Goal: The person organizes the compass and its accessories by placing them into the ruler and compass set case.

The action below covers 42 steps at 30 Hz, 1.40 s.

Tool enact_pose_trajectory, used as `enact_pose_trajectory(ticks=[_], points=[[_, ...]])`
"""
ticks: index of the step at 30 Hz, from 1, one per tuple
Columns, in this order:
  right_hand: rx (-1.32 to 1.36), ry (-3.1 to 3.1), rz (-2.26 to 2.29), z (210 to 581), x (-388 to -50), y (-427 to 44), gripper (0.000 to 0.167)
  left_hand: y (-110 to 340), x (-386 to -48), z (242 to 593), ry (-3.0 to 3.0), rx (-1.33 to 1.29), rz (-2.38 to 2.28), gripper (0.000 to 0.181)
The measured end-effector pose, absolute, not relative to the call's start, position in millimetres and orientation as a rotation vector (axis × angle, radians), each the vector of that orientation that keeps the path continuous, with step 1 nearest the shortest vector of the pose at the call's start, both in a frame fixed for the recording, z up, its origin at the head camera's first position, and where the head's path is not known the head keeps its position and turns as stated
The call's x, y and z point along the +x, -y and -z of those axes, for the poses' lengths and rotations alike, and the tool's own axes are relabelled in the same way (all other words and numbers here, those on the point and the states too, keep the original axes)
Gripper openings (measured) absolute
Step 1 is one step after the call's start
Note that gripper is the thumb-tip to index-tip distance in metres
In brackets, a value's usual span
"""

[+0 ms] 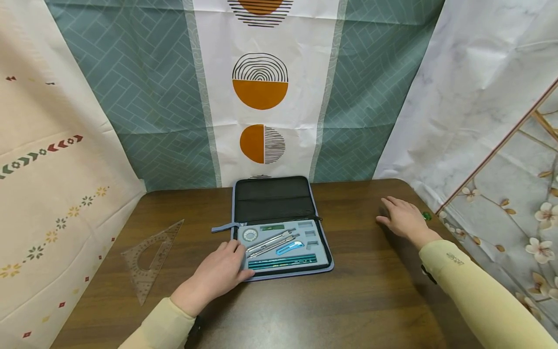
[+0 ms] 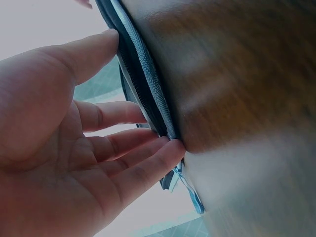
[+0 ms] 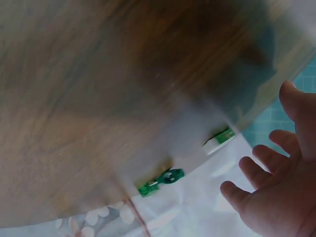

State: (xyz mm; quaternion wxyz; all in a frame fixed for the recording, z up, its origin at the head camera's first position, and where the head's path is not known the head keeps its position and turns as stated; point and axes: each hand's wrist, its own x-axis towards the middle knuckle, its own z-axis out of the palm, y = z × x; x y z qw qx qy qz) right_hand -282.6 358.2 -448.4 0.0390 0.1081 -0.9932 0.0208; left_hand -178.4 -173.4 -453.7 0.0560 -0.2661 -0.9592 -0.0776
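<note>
An unzipped pencil case (image 1: 272, 198) lies spread flat on the table, its dark lid towards the curtain. In its grey tray sit a round white disc-like piece (image 1: 250, 235), a small green strip (image 1: 272, 227), two silver compass-like tools (image 1: 271, 244), a blue utility knife (image 1: 289, 247) and several green pencils (image 1: 282, 261). My left hand (image 1: 222, 270) touches the case's near left corner; in the left wrist view its thumb and fingertips rest along the zipper edge (image 2: 148, 74). Over the table's right side hovers my right hand (image 1: 403, 219), fingers spread, beside a green sharpener (image 3: 162, 181) and a green-and-white eraser (image 3: 218, 140).
A clear triangular ruler with a protractor arc (image 1: 150, 257) lies on the table's left. Shaped cutouts (image 1: 310, 233) show at the tray's right. The brown table (image 1: 348, 310) meets hanging curtains (image 1: 174, 97) at its back and sides.
</note>
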Motion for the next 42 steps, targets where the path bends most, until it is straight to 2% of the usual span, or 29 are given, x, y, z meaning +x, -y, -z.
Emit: enact_pose_trajectory(ticks=[29, 36, 42], points=[[0.16, 3.149, -0.004, 452.0, -293.8, -391.3, 0.067, 172.7, -179.1, 452.6, 2.932, -0.793, 0.246, 0.061], [0.143, 3.143, -0.03, 454.3, -296.3, -390.5, 0.06, 173.0, -179.6, 452.6, 2.937, -0.793, 0.254, 0.061], [0.15, 3.112, -0.013, 454.7, -297.4, -389.5, 0.046, 173.2, -179.1, 453.2, 2.932, -0.794, 0.256, 0.061]])
